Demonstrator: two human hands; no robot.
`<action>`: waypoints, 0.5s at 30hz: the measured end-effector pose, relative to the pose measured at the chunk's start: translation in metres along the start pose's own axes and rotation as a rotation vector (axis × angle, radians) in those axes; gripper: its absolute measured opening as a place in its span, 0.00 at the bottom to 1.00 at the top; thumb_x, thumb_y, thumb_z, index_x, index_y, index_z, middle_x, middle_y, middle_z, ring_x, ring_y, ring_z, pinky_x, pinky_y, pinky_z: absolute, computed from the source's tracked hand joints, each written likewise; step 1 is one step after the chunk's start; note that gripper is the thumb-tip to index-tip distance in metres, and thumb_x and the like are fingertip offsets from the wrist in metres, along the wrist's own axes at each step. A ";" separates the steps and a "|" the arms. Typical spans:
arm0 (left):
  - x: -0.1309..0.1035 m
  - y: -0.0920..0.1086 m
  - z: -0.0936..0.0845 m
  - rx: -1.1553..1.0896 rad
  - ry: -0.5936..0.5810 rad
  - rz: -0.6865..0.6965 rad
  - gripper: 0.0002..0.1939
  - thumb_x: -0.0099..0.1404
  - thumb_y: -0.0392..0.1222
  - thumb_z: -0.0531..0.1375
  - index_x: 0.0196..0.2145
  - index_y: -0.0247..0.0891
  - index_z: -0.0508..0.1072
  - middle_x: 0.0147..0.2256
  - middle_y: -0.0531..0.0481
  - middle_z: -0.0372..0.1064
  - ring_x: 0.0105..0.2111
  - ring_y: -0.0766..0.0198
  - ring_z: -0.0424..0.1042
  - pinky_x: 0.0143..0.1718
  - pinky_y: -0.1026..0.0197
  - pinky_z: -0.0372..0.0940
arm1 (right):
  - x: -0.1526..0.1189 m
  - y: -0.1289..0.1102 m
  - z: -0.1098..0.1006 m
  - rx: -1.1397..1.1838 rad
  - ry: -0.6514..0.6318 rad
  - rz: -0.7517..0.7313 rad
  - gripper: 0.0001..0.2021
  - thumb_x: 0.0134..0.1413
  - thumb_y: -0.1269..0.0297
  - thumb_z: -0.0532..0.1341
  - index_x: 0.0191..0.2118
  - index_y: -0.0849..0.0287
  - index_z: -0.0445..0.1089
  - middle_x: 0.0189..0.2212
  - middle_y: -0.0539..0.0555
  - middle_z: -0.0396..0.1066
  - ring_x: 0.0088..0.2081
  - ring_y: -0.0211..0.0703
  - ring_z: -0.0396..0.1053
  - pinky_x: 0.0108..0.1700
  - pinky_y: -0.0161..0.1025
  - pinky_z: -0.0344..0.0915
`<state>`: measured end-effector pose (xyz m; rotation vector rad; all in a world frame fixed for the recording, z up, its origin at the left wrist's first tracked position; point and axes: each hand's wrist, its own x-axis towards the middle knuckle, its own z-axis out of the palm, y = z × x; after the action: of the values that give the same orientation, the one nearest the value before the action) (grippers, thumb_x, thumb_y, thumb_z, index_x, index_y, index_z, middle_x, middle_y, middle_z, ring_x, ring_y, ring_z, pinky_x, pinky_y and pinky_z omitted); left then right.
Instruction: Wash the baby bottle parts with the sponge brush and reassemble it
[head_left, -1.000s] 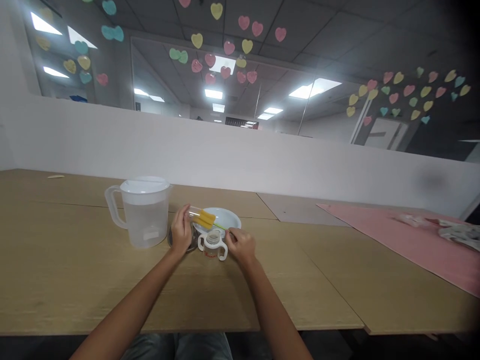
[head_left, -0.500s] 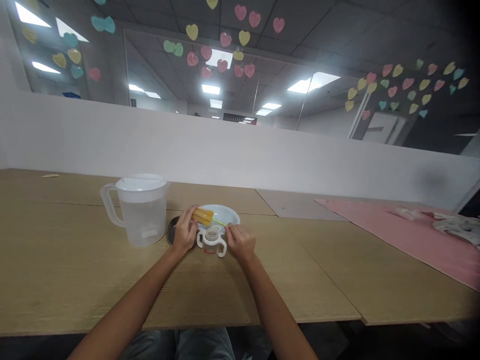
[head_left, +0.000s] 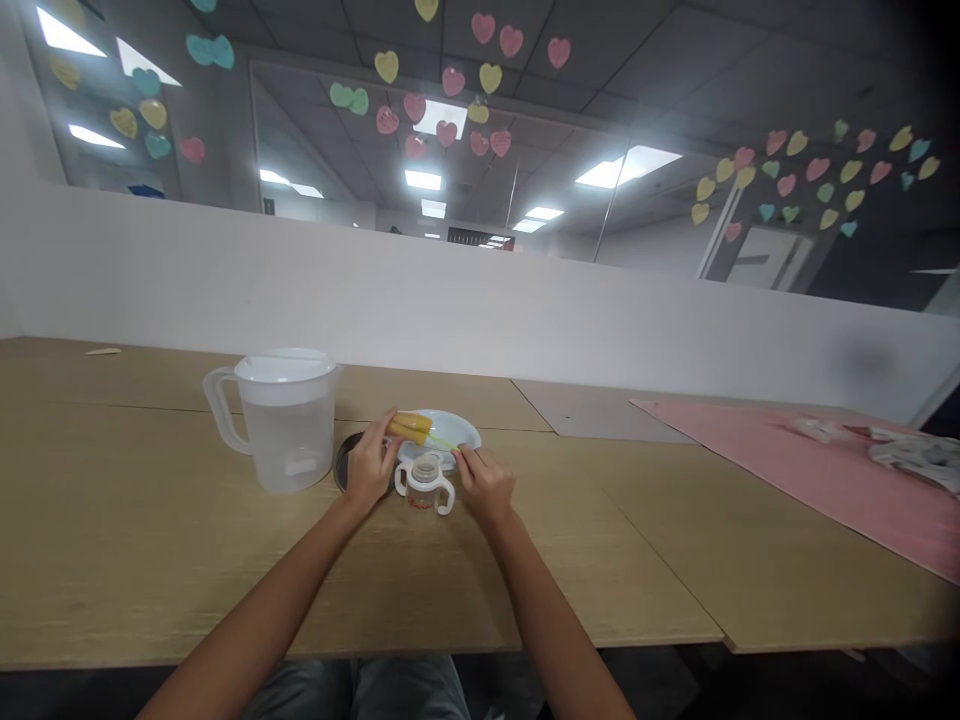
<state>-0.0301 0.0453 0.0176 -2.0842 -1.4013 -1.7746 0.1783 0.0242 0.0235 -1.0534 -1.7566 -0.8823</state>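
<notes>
My left hand [head_left: 372,466] is closed around a yellow-orange container [head_left: 410,427], tilted on its side with one end toward the right. Between the fingers of my right hand [head_left: 486,482] is one end of a thin yellow-green stick [head_left: 442,443]; its other end reaches the container's right end. Below and between both hands, a small clear bottle with two white handles [head_left: 425,484] stands upright and uncapped on the table. A white plate [head_left: 469,432] lies behind it. Beside my left wrist, a dark round dish [head_left: 343,462] is partly hidden by the hand.
A large clear lidded pitcher [head_left: 292,430] holding liquid stands on the wooden table [head_left: 150,540], left of my hands. On the right lies a pink cloth [head_left: 780,465] with white items [head_left: 919,455] on it. A white wall [head_left: 450,310] rises behind the table.
The container's right end sits slightly farther right relative to the plate. Both hands keep nearly the same positions and holds, and the view has shifted very slightly.
</notes>
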 end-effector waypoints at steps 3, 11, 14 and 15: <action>-0.002 0.001 0.006 -0.034 0.023 0.111 0.21 0.68 0.49 0.48 0.55 0.38 0.59 0.54 0.40 0.62 0.54 0.57 0.62 0.54 0.53 0.59 | 0.000 0.001 0.002 0.002 0.009 0.038 0.15 0.63 0.60 0.51 0.35 0.58 0.74 0.19 0.51 0.66 0.23 0.34 0.62 0.28 0.34 0.49; -0.002 -0.006 0.007 -0.085 0.096 0.159 0.16 0.64 0.49 0.55 0.47 0.38 0.63 0.49 0.41 0.64 0.52 0.57 0.64 0.53 0.53 0.61 | 0.000 0.002 0.002 -0.023 0.010 0.049 0.16 0.63 0.59 0.52 0.34 0.58 0.75 0.19 0.52 0.69 0.23 0.34 0.63 0.28 0.34 0.50; -0.002 -0.008 0.009 -0.112 0.177 -0.059 0.20 0.65 0.52 0.51 0.49 0.38 0.63 0.43 0.44 0.66 0.42 0.60 0.69 0.45 0.57 0.65 | -0.001 0.001 0.003 -0.007 0.003 0.029 0.15 0.63 0.60 0.52 0.35 0.59 0.75 0.20 0.52 0.69 0.23 0.34 0.64 0.28 0.34 0.51; -0.002 -0.008 0.010 -0.130 0.220 -0.140 0.21 0.67 0.52 0.48 0.51 0.38 0.62 0.42 0.44 0.66 0.40 0.61 0.69 0.43 0.59 0.65 | -0.001 0.000 0.004 0.003 -0.001 0.027 0.15 0.63 0.60 0.52 0.36 0.59 0.75 0.20 0.52 0.69 0.24 0.34 0.64 0.28 0.34 0.51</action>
<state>-0.0272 0.0546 0.0085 -1.8150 -1.4365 -2.1277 0.1772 0.0274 0.0216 -1.0731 -1.7397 -0.8622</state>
